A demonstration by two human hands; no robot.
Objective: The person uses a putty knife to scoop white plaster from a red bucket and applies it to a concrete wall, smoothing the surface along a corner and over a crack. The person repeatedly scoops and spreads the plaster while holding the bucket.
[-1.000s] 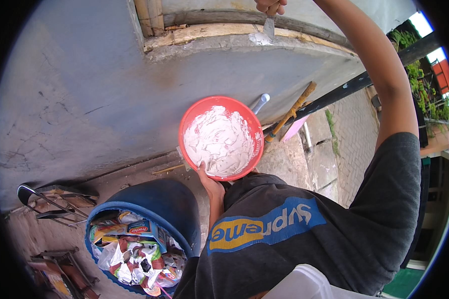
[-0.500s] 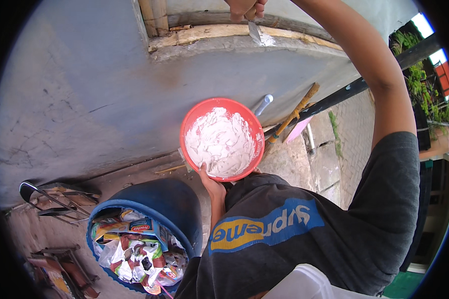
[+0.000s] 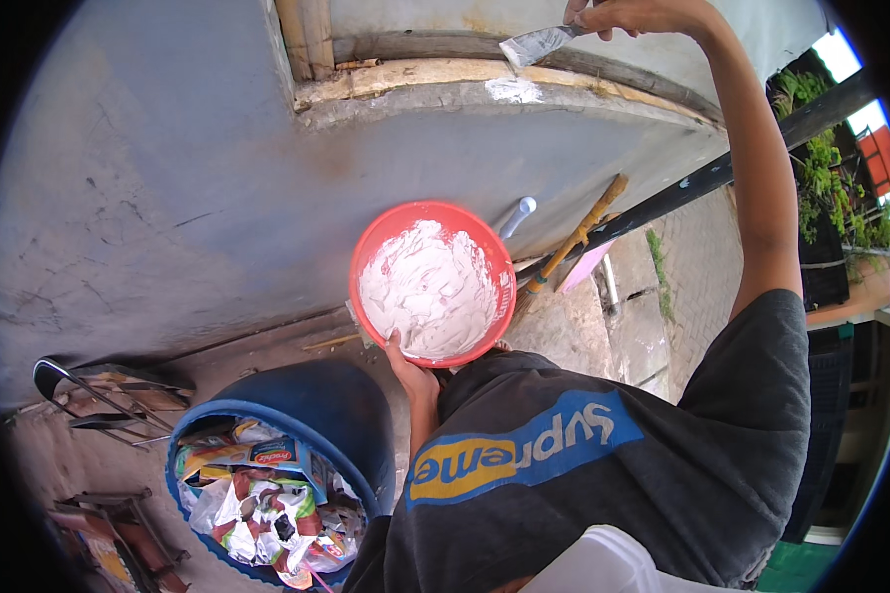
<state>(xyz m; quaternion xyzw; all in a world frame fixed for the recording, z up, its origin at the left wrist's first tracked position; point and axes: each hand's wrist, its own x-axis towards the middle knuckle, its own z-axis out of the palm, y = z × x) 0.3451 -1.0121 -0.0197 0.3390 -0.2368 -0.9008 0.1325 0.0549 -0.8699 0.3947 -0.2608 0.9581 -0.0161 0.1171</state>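
Note:
My left hand [image 3: 413,371] grips the near rim of a red plastic bowl [image 3: 363,314], thumb over the edge. Thick white paste [image 3: 430,287], smeared up the sides, fills much of the bowl. High up at the wall, my right hand [image 3: 628,17] is closed round the handle of a putty knife [image 3: 541,43]. White paste coats its flat blade, which points left and stands just above the ledge. A fresh white patch [image 3: 514,90] lies on the rough ledge [image 3: 405,97] below the blade, under a wooden frame strip.
A blue barrel [image 3: 356,395] full of packaging waste stands at my lower left. Left of it are a metal-framed chair [image 3: 99,400] and a brown wooden piece [image 3: 119,539]. A white pipe end [image 3: 517,217] juts from the wall near the bowl; a bamboo pole [image 3: 583,232] and dark pipe [image 3: 707,180] slant rightward.
My right hand has moved right and lifted the putty knife off the ledge, its blade now turned left. The white patch is now uncovered. The bowl has shifted slightly left and down.

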